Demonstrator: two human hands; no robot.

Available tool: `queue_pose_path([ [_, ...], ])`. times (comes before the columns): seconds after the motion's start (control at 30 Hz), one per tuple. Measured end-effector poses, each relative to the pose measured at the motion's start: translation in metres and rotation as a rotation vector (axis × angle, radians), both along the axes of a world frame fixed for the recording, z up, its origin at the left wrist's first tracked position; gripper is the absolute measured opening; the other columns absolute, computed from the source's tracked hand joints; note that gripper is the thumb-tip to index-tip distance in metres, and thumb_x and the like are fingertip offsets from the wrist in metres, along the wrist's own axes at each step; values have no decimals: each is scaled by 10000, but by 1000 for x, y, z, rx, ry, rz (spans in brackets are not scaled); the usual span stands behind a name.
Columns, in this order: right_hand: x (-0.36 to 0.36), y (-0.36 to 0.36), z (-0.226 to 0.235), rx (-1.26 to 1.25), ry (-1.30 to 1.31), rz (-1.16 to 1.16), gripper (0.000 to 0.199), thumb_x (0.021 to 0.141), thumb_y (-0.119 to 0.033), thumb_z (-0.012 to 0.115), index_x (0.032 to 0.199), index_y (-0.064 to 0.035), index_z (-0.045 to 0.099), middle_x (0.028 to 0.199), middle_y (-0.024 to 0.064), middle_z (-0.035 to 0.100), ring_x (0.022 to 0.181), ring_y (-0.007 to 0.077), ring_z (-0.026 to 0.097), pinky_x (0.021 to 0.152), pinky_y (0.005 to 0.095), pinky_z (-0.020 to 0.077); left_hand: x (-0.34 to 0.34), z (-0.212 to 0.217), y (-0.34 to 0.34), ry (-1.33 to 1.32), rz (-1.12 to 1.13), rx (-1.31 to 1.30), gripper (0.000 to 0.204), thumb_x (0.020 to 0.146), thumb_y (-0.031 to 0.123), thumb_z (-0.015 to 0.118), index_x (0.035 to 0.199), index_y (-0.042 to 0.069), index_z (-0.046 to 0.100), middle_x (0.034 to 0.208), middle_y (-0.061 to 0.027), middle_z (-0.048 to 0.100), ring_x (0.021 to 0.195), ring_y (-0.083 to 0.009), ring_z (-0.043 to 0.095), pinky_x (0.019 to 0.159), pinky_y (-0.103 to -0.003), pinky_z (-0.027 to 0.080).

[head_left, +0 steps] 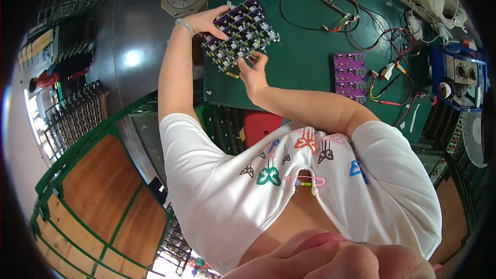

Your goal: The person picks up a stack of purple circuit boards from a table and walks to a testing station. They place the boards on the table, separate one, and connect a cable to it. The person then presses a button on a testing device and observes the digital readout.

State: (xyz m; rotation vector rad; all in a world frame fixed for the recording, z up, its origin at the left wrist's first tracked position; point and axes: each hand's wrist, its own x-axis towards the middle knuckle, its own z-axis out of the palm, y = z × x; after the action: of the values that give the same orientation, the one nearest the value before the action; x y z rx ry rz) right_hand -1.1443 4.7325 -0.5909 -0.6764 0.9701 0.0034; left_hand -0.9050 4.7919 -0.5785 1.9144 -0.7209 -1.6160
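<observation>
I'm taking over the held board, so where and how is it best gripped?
Probably pinch the held board by its right edge, coming from the right: that side looks free, while the left hand grips the left side and the right hand is at the near edge. Raised parts crowd the visible face.

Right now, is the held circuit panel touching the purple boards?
Apart: the head view shows green work surface between the held circuit panel and the purple boards.
</observation>
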Motion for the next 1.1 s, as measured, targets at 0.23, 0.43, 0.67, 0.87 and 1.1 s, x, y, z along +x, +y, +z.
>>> queue_pose_path([
  [0.23,2,4,-17,-19,-44,123,497,905,-152,638,1209,-71,255,1203,99,418,1032,167,492,890,294,402,34,-31,-15,36,-217,-124,1104,587,75,843,1505,158,236,1485,-96,348,1355,-219,328,1126,-374,277],
  [0.43,-16,-12,-55,-205,-130,472,596,897,-278,649,1289,-35,271,1202,159,459,1176,271,483,966,388,405,17,-10,12,-255,60,-276,864,689,79,780,1446,172,375,1335,-117,523,1251,-220,462,1076,-377,349],
  [0.67,-28,-85,-36,-824,-278,1033,579,858,-264,629,1333,-57,372,1222,218,493,1031,400,578,885,452,481,-115,-57,84,-517,1619,-508,477,976,318,526,1331,15,428,1369,-97,487,1235,-229,480,1046,-354,365],
  [0.87,-18,-152,-30,-1270,-410,876,266,817,-109,593,1059,-35,514,1057,173,512,903,349,567,770,433,478,-218,-107,62,-367,1580,-698,866,878,504,604,1501,80,178,1555,-71,199,1420,-253,226,1144,-446,146],
  [1.1,29,-146,-56,-480,-349,650,629,993,-432,359,1504,-97,210,1541,98,186,1432,239,154,1159,363,135,-204,-101,27,-317,1507,-843,1048,736,241,831,1510,76,144,1469,-84,325,1320,-214,368,1081,-355,321],
])
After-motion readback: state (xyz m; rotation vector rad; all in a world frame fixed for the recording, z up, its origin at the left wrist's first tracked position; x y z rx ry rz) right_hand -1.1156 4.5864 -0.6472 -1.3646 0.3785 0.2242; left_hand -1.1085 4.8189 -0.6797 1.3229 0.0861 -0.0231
